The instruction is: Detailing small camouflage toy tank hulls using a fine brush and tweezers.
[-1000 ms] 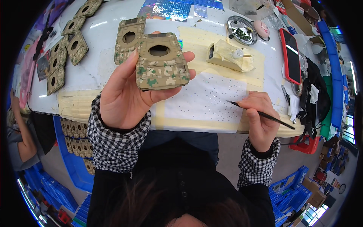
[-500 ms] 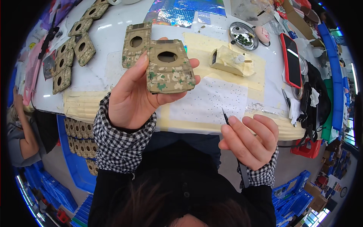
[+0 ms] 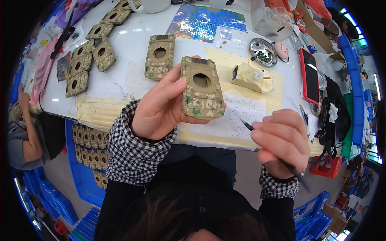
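Observation:
My left hand [image 3: 159, 106] grips a camouflage model tank hull [image 3: 203, 98], fingers behind it and thumb along its left side. The round opening in the hull's upper deck faces up. Pinched in my right hand [image 3: 283, 140] are black pointed tweezers [image 3: 246, 124], their tip aimed left and apart from the hull. Under the tips, tiny specks are scattered over a white sheet [image 3: 237, 105]. A second camouflage hull [image 3: 160, 64] lies flat just beyond my left hand.
Several more hulls [image 3: 102, 54] lie at the far left. A tape-wrapped block [image 3: 249, 78] sits beyond the sheet, near a round dish [image 3: 257, 42] of dark green bits and a red-cased phone [image 3: 309, 76]. Below the table's left edge, a blue crate [image 3: 82, 182] holds hulls.
My left hand has brought the hull nearer and to the right in the picture. My right hand, still holding the tweezers, has turned and shifted right. The whole view has shifted slightly.

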Demonstrator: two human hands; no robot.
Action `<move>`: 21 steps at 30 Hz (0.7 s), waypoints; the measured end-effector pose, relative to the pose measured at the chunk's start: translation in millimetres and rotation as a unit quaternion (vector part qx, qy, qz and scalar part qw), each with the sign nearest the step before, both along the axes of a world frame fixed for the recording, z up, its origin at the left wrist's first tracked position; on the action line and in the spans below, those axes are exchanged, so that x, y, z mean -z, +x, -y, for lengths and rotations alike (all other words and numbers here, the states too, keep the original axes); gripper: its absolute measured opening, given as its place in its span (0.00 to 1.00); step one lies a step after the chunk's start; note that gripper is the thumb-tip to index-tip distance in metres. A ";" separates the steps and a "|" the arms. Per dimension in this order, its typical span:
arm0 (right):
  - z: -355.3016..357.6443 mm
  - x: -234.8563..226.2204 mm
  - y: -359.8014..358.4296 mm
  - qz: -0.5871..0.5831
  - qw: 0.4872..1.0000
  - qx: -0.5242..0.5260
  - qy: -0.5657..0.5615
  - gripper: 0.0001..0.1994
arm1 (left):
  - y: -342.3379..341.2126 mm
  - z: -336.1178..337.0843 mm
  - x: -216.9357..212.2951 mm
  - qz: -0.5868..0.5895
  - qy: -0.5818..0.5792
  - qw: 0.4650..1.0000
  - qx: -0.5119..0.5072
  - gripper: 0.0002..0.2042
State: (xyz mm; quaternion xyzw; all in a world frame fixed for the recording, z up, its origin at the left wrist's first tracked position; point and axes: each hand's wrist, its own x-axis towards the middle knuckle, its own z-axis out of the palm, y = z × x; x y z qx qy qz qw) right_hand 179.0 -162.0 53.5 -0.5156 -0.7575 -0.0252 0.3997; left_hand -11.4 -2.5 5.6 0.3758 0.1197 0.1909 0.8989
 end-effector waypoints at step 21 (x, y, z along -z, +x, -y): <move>-64.9 -7.6 -10.0 -0.206 0.965 -0.086 -0.140 0.06 | -3.8 0.2 -4.0 -0.017 -0.056 0.998 -0.002 0.29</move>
